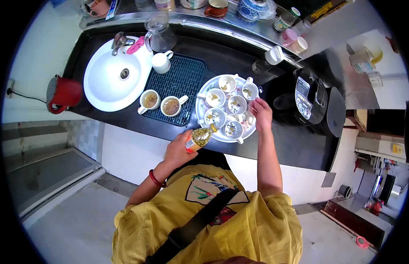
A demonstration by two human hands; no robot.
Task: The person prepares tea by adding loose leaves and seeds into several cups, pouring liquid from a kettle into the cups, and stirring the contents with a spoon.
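Note:
My left hand [177,152] is wrapped round a clear bottle [199,139] of small green beans with an orange label. The bottle is tilted, its neck over the near left edge of a round tray [201,115]. Several white cups stand on the tray, with bits of dry ingredients inside; one cup [214,118] is closest to the bottle's mouth. My right hand [261,113] is at the tray's right edge, below the upper right cup [250,90], its fingers bent; what they hold, if anything, is hidden.
Two cups of brownish liquid [172,106] stand on a dark drain mat [178,79], near a white mug [161,63]. Left are a white sink [99,75] and a red kettle [63,93]. A glass pitcher [162,38] stands behind; a black appliance [312,99] is right.

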